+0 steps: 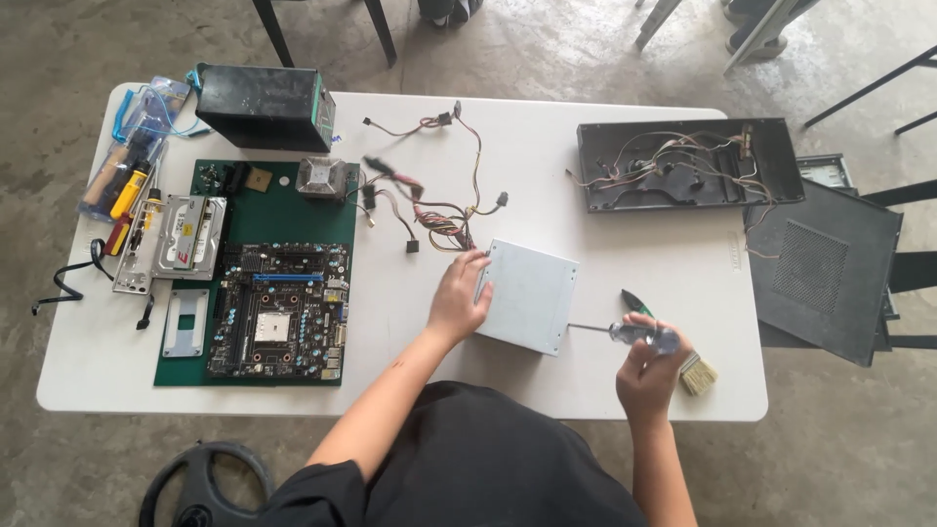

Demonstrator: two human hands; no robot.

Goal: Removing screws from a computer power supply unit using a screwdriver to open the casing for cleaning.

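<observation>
Hands at a grey metal power-supply box, low centre of the white bench.

The bench point(625, 390) filled most of the frame, its near edge just below both hands. At left lay a green mat point(312, 210) bearing a motherboard point(281, 310), with a drive point(185, 234) beside it. An opened black case point(683, 166) sat upper right, and a black side panel point(820, 268) overhung the right edge. Bare bench between box and case left room to move. The power-supply box point(527, 295) lay flat, its cable bundle point(434, 220) trailing toward upper centre. The left hand point(459, 298) pressed on the box's left edge, fingers curled over it, likely to steady it. The right hand point(649, 366) was closed around a screwdriver point(625, 332), its tip at the box's right side. A small brush point(698, 374) lay just beside that hand.
</observation>
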